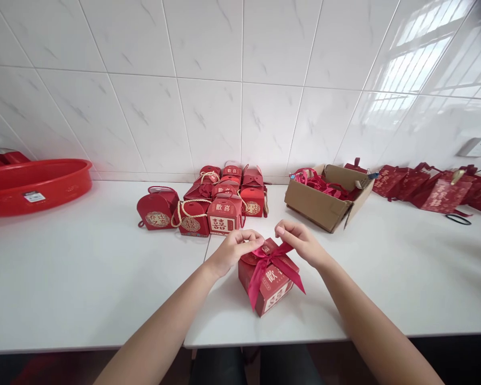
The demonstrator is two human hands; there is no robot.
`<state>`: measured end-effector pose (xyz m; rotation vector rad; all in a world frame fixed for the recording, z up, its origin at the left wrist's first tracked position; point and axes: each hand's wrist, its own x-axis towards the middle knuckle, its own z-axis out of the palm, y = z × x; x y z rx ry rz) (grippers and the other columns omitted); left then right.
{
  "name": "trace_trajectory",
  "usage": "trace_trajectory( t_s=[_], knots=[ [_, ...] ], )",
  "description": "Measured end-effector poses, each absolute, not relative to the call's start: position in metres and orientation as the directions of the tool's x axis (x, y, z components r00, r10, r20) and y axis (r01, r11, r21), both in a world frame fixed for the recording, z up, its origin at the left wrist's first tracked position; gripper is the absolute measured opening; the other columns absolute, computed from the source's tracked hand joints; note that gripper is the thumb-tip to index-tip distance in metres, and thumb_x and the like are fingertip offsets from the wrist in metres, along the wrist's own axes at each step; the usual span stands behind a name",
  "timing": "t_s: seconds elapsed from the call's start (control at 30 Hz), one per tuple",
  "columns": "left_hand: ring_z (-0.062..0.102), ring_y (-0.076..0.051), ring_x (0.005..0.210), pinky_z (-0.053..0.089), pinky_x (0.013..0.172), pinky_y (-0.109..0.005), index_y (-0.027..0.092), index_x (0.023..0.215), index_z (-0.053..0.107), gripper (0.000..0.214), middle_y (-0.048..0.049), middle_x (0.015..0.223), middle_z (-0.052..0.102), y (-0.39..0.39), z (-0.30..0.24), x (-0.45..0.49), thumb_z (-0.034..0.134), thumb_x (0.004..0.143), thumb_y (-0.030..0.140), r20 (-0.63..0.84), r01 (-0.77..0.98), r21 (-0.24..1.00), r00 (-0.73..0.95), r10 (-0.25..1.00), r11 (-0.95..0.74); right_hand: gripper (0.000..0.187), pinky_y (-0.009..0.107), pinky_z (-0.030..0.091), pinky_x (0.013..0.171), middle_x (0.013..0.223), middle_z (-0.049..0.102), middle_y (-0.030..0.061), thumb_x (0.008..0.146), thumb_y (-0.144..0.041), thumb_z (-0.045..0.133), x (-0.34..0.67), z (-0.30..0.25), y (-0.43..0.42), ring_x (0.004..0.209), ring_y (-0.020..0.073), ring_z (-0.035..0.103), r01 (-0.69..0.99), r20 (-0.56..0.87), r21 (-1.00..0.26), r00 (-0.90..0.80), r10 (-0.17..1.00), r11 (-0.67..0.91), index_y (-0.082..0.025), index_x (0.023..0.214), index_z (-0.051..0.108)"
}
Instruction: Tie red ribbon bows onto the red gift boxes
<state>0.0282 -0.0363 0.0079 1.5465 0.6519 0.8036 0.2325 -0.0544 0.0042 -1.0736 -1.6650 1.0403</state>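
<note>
From my head camera, the red gift box (273, 283) sits on the white surface (104, 278), close to the near edge and between my two hands. It stands upright but turned askew: one bottom corner points towards me, the pale-labelled front faces near and to my right, and a plain side faces near and to my left. The lettering climbs from lower left to upper right along that front. The box looks nearly as deep as it is wide, so I can't settle on a long axis. A crimson ribbon bow (270, 259) crosses its top, one tail hanging down towards the near corner, the other slanting off to the right.

My left hand (232, 250) is at the bow's left loop, thumb and forefinger almost meeting. My right hand (302, 243) is at the right loop, fingers curled in close. I can't tell whether either pair really grips the ribbon.

Beyond my left hand stands a cluster of red boxes (224, 195), some with cord handles; beyond my right, an open cardboard carton (312, 208) of ribbons (316, 182). A red basin (64, 184) is far left.
</note>
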Motion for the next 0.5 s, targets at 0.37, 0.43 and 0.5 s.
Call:
trace_trajectory(
  t_s=[0.37, 0.43, 0.5],
  knots=[
    [0.048, -0.012, 0.074, 0.034, 0.069, -0.025, 0.015, 0.054, 0.041, 0.037, -0.0019, 0.079, 0.055, -0.0328, 0.0049, 0.029, 0.064, 0.077, 0.033, 0.087, -0.057, 0.996, 0.616, 0.783, -0.067, 0.016, 0.03, 0.047, 0.073, 0.083, 0.059, 0.0055, 0.075, -0.033, 0.072, 0.2256, 0.0014, -0.0619, 0.076, 0.0152, 0.058, 0.28, 0.314, -0.837, -0.456, 0.833, 0.469, -0.017, 0.077, 0.072],
    [0.05, -0.013, 0.077, 0.035, 0.071, -0.026, 0.015, 0.055, 0.043, 0.035, -0.0024, 0.083, 0.057, -0.0333, 0.0057, 0.0294, 0.064, 0.077, 0.032, 0.093, -0.047, 0.996, 0.63, 0.771, -0.082, 0.015, 0.029, 0.047, 0.07, 0.081, 0.059, 0.0053, 0.075, -0.031, 0.071, 0.2244, 0.0004, -0.0617, 0.073, 0.0146, 0.058, 0.282, 0.316, -0.836, -0.454, 0.833, 0.471, -0.016, 0.074, 0.072],
    [0.051, -0.014, 0.078, 0.036, 0.072, -0.027, 0.015, 0.056, 0.043, 0.034, -0.0025, 0.085, 0.058, -0.0342, 0.0059, 0.0302, 0.066, 0.076, 0.03, 0.105, -0.037, 0.994, 0.631, 0.768, -0.106, 0.015, 0.028, 0.046, 0.067, 0.079, 0.059, 0.0047, 0.075, -0.029, 0.07, 0.2239, 0.0, -0.0614, 0.07, 0.0136, 0.057, 0.281, 0.324, -0.832, -0.454, 0.83, 0.478, -0.015, 0.069, 0.07]
  ],
)
